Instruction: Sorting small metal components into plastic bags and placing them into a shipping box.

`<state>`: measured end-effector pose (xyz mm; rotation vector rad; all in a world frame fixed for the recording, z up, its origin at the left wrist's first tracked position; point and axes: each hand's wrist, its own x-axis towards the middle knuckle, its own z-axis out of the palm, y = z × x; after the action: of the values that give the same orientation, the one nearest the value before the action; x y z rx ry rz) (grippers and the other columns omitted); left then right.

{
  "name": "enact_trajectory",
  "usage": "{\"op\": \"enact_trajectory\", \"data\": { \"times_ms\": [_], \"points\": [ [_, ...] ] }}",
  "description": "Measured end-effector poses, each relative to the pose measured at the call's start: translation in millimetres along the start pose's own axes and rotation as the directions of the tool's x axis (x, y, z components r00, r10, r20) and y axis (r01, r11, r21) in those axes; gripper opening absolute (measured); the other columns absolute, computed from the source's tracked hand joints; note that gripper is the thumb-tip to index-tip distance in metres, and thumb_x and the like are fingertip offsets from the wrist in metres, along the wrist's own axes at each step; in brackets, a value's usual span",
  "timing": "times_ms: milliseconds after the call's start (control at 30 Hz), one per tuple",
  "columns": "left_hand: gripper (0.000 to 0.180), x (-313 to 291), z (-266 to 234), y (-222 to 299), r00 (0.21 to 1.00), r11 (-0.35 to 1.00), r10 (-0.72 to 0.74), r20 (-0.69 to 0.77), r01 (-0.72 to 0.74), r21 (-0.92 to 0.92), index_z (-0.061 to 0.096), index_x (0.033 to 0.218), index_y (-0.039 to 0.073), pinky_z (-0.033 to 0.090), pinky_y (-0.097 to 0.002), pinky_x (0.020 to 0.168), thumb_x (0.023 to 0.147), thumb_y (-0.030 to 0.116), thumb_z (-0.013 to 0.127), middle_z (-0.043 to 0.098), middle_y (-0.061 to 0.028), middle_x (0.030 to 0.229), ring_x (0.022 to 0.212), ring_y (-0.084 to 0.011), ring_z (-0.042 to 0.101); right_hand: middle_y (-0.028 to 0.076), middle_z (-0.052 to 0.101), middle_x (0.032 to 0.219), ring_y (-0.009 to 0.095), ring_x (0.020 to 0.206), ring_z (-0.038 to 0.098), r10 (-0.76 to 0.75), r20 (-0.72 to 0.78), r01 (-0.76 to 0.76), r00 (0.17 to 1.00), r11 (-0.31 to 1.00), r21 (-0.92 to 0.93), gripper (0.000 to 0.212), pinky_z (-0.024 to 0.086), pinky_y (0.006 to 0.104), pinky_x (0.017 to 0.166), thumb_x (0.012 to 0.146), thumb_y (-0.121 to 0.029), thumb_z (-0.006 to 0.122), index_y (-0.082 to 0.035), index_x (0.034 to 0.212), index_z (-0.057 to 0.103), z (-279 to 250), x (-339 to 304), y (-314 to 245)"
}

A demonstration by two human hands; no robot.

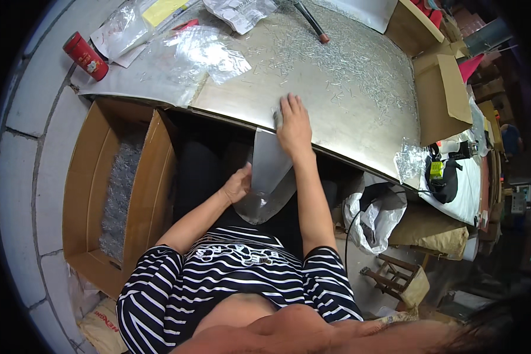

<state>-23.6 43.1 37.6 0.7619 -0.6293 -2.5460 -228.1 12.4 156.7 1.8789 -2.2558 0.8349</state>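
We observe one person, in a black-and-white striped top, seated at a bench with a grey metal-like surface point(248, 97). Small, thin, silvery wire-like pieces point(360, 74) lie scattered across its far and right portions, densest toward the far right.

We find the right hand point(295, 127) palm down over the near edge of the bench, its grip unclenched, fingers stretched forward and lying close side by side. A small greyish cluster point(277, 118) shows just beside those fingers; we cannot tell whether the hand touches it.

A grey, smooth, tapering chute point(270, 156) slopes from the bench edge, beside the right wrist, down to a rounded lower end above the lap. The left hand point(238, 186) is at the left side of this chute, fingers curved toward its rim; we cannot tell whether its grip pinches the rim or only rests there.

To the left of the person we note a long brown cardboard box point(140, 189), open, containing a mass of clear, glinting items point(124, 189). On the bench we record a red cylindrical can point(87, 57) near the left corner, crumpled clear plastic bags point(209, 53) and a dark-handled tool with a reddish end point(311, 22).
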Motion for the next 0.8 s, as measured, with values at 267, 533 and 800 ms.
{"op": "enact_trajectory", "data": {
  "times_ms": [267, 533, 800],
  "points": [
    [0.085, 8.3, -34.1, 10.0, 0.913, 0.929, -0.355, 0.199, 0.368, -0.034, 0.059, 0.115, -0.006, 0.051, -0.0427, 0.093, 0.092, 0.07, 0.028, 0.064, -0.0256, 0.11, 0.107, -0.0367, 0.062, 0.018, 0.057, 0.128, 0.033, 0.122, 0.053, 0.057, 0.002, -0.056, 0.998, 0.963, 0.265, 0.04, 0.044, 0.0379, 0.101, 0.081, 0.008, 0.055, 0.0, 0.12, 0.058, -76.3, -71.5, -49.6],
    [0.072, -16.8, -6.4, -4.4, 0.869, 0.967, -0.214, 0.446, 0.253, -0.029, 0.033, 0.145, 0.003, 0.048, -0.0458, 0.1, 0.097, 0.056, 0.04, 0.048, -0.0204, 0.14, 0.123, -0.0316, 0.054, 0.017, 0.066, 0.108, 0.031, 0.101, 0.065, 0.197, 0.229, -0.294, 0.953, 0.782, 0.549, 0.035, 0.049, 0.0322, 0.09, 0.081, 0.012, 0.053, 0.0, 0.112, 0.063, -70.3, -131.3, -40.6],
    [0.038, -26.5, -16.2, -6.4, 0.926, 0.855, -0.349, 0.147, 0.251, 0.454, 0.057, 0.125, 0.0, 0.06, -0.0317, 0.076, 0.097, 0.026, 0.057, 0.067, -0.0096, 0.109, 0.097, -0.0174, 0.067, 0.021, 0.066, 0.105, 0.039, 0.098, 0.063, 0.046, 0.485, -0.305, 0.873, 0.827, 0.472, 0.032, 0.051, 0.0421, 0.085, 0.081, -0.001, 0.054, -0.001, 0.112, 0.064, -34.9, -149.5, -45.8]
  ]
}}
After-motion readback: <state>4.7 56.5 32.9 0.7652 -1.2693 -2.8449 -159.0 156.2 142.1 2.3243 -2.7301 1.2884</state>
